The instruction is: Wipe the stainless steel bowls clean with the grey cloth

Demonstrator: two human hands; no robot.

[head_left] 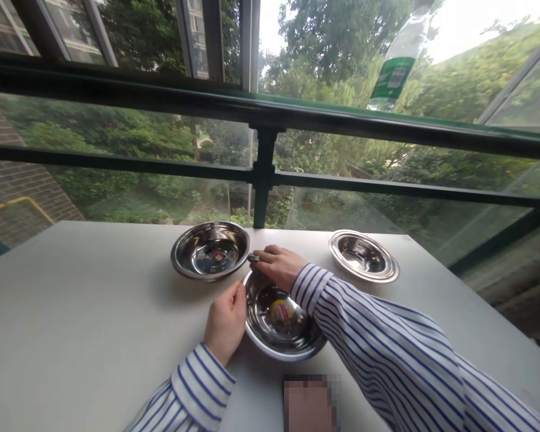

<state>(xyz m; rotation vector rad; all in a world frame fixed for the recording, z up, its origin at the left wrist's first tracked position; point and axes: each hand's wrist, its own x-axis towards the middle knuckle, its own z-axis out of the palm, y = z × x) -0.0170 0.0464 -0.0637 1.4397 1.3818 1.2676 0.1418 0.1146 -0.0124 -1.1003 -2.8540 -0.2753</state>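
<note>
A shiny stainless steel bowl (263, 336) with a round yellow and red label inside sits tilted at the middle of the table. My left hand (227, 321) is closed on its left rim, thumb on top. Over the far rim reaches my right hand (279, 265), fingers pinched at a small shiny grey thing (253, 258) too small to make out. That hand and its striped sleeve hide part of the bowl's far and right sides. Close by on the left stands a second steel bowl (193, 255) with a dark red label inside.
Toward the back right stands a wide-rimmed steel bowl (384, 270). A phone-like flat thing (308, 402), blurred out, lies at the near edge of the white table (94, 324). Behind run a green railing (162, 99) and glass; a plastic bottle (393, 78) stands on the railing.
</note>
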